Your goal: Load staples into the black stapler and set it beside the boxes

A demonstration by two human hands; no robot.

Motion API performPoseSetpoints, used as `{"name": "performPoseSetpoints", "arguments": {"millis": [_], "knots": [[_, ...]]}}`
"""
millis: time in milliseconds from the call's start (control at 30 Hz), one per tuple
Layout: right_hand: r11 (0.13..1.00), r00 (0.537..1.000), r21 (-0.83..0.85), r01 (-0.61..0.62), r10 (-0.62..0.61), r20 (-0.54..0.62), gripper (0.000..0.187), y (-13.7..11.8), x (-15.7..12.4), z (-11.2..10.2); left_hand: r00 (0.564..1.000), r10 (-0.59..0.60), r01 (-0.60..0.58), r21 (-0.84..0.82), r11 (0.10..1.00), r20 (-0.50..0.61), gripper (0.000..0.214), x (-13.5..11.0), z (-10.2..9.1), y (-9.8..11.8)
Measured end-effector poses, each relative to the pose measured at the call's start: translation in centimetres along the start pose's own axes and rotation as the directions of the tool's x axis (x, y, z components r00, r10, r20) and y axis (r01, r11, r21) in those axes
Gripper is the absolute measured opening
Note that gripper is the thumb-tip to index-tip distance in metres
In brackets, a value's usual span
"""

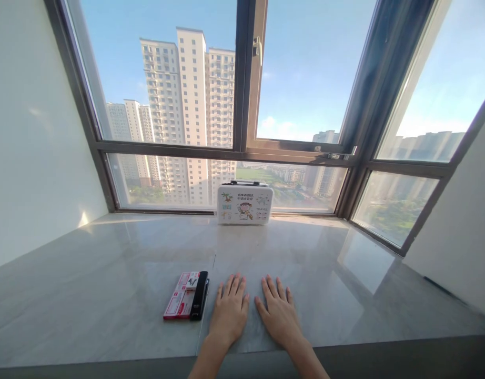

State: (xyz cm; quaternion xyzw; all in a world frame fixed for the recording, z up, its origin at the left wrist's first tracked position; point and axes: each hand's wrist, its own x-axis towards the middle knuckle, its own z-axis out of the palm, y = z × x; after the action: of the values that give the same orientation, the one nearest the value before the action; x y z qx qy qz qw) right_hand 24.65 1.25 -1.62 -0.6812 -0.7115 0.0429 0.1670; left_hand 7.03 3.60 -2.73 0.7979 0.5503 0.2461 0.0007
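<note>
I see the left hand (229,314) and the right hand (279,314) lying flat on the shiny gray window sill (96,295), with a small gap between them. Just beside the left hand are a black stapler (198,297) and a red-and-white pack (175,302). Farther back, a white case (244,205) stands near the window (167,149). Tall buildings (192,95) rise outside.

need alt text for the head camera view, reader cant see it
A person's bare left hand and right hand lie flat, palms down, on a grey marbled ledge. To their left lie a black stapler and red-and-white packs. Behind, a white case with cartoon prints stands before windows overlooking tall buildings.
</note>
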Motion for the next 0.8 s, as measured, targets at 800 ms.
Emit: {"name": "performPoseSetpoints", "arguments": {"millis": [800], "knots": [[0.998,1.000,-0.070,0.004,-0.004,-0.002,0.065,-0.3,-0.3,0.0,0.993,-0.049,0.038,0.102,0.994,0.109,0.052,-0.5,-1.1,0.8]]}}
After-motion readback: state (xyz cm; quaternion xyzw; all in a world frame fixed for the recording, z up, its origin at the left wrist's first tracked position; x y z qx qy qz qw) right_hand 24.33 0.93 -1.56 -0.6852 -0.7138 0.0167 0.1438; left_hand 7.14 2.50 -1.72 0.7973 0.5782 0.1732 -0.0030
